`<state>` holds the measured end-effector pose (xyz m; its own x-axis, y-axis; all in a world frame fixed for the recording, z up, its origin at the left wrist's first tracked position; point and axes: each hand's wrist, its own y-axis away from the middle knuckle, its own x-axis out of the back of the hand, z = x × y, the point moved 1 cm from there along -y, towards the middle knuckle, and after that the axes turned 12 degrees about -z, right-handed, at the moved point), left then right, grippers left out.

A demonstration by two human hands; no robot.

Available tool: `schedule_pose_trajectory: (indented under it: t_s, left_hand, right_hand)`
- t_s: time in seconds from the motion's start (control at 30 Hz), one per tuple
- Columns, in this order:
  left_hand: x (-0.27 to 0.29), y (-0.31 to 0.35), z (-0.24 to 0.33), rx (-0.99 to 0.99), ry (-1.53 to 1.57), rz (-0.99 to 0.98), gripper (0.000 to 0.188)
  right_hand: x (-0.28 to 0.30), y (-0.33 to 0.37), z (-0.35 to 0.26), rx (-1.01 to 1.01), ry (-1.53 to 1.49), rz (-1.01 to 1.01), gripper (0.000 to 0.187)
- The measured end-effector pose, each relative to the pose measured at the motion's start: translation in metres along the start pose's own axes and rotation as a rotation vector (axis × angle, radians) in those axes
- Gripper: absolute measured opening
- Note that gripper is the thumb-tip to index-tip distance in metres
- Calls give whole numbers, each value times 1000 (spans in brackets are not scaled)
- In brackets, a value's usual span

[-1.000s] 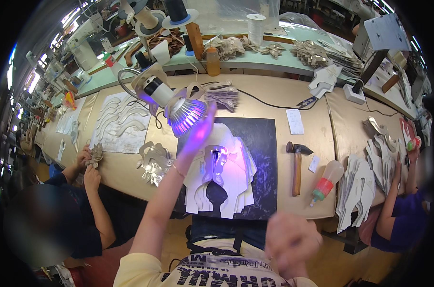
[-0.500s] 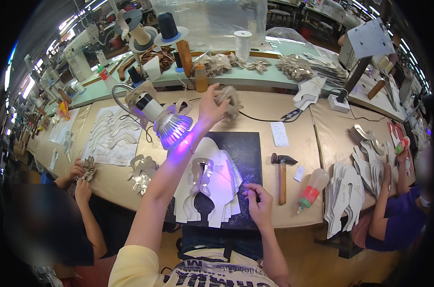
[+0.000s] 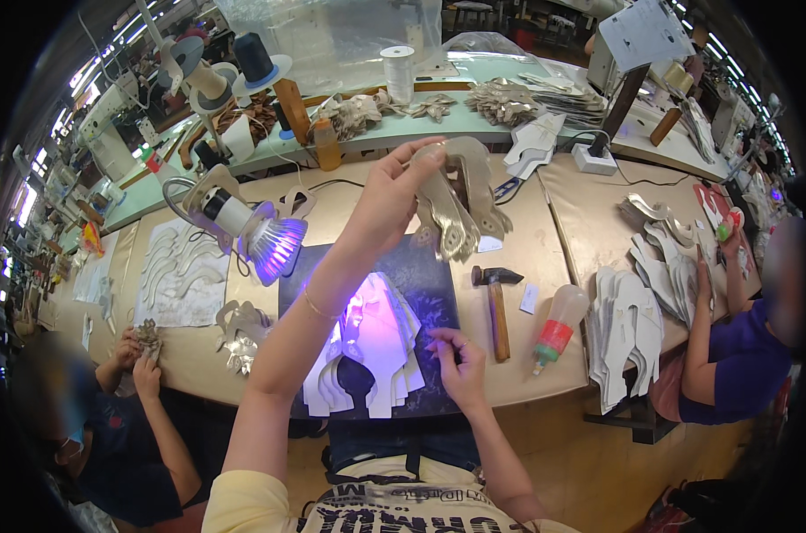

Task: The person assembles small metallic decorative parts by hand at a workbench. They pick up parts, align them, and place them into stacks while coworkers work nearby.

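Far left, a co-worker's hands [image 3: 145, 377] have a small metallic bunch [image 3: 148, 338] pinched up close, I guess to see it better. Then there's a sheet [image 3: 181, 312] on the bench [image 3: 541, 240] with curved strips [image 3: 183, 258] laid out side by side, probably so they don't tangle. Next, some silver pieces [image 3: 246, 329] in a loose heap, and a lamp [image 3: 265, 242] aimed so its purplish light lands on the white parts [image 3: 388, 360]. Those sit fanned on a dark slab [image 3: 434, 275], edges stepped out, maybe so each one's easy to get at.

Left hand [image 3: 394, 191] is up over the slab's far end, fingers clamped on a bunch of gold pieces [image 3: 461, 195]. It's got them near the top, so the lower ends dangle and spread.

Right hand [image 3: 463, 369] is by the slab's right edge, fingers half curled and a bit apart, nothing in them that I can see.

Just past that, the hammer [image 3: 498, 320] lies handle toward the person, handy for grabbing imo. Bottle [image 3: 558, 330] is on its side, nozzle that way too. Then another white stack [image 3: 625, 324], and a second co-worker [image 3: 732, 373] far right.
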<state>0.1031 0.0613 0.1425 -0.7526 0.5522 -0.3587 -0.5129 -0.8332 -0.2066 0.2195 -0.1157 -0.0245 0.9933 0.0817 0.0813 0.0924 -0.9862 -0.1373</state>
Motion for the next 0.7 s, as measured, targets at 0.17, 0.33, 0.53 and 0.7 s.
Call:
schedule_pose_trajectory:
  t_s: [0.17,0.33,0.53,0.7]
  left_hand:
    - [-13,23,2,24,73,-54,41]
    - [-22,38,-4,98,99,-43,42]
    - [-29,49,-10,221,151,-26,39]
    - [-28,56,-10,288,180,-21,41]
  right_hand:
    - [15,-6,-20,169,-20,253,46]
    - [53,-25,-62,305,20,260,87]
    - [53,-51,-87,312,-172,54,86]
    - [42,-53,-92,212,-313,-44,60]
